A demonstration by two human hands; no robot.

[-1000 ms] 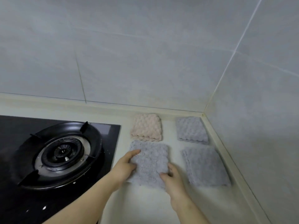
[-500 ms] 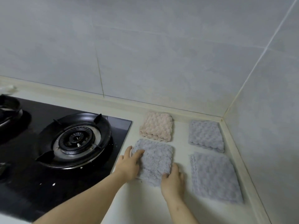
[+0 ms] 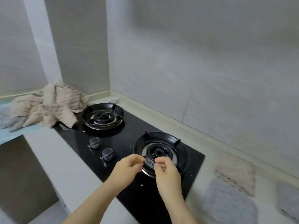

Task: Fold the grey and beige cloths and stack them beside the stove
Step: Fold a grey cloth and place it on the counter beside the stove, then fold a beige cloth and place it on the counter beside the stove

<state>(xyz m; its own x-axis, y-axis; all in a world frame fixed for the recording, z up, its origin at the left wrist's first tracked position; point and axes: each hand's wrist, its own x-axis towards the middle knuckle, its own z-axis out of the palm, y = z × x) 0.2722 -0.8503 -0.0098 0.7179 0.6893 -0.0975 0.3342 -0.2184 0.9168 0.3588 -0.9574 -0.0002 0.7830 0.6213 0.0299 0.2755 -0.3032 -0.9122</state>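
Note:
A heap of unfolded beige and grey cloths [image 3: 48, 104] lies on the counter left of the black stove [image 3: 123, 143]. To the stove's right lie a folded beige cloth [image 3: 234, 172], a folded grey cloth [image 3: 229, 202] in front of it, and part of another grey cloth [image 3: 289, 202] at the right edge. My left hand [image 3: 127, 169] and my right hand [image 3: 166, 173] hover side by side over the stove's near burner [image 3: 160, 152], fingers loosely curled, holding nothing.
Two control knobs [image 3: 101, 148] sit on the stove's front strip. A second burner [image 3: 102, 116] is farther left. Grey tiled walls close the counter at the back. The counter's front edge drops to a dark floor [image 3: 21, 175] at the left.
Both hands left the folded grey cloth and moved left, over the stove. The camera swung left, bringing the cloth heap into view.

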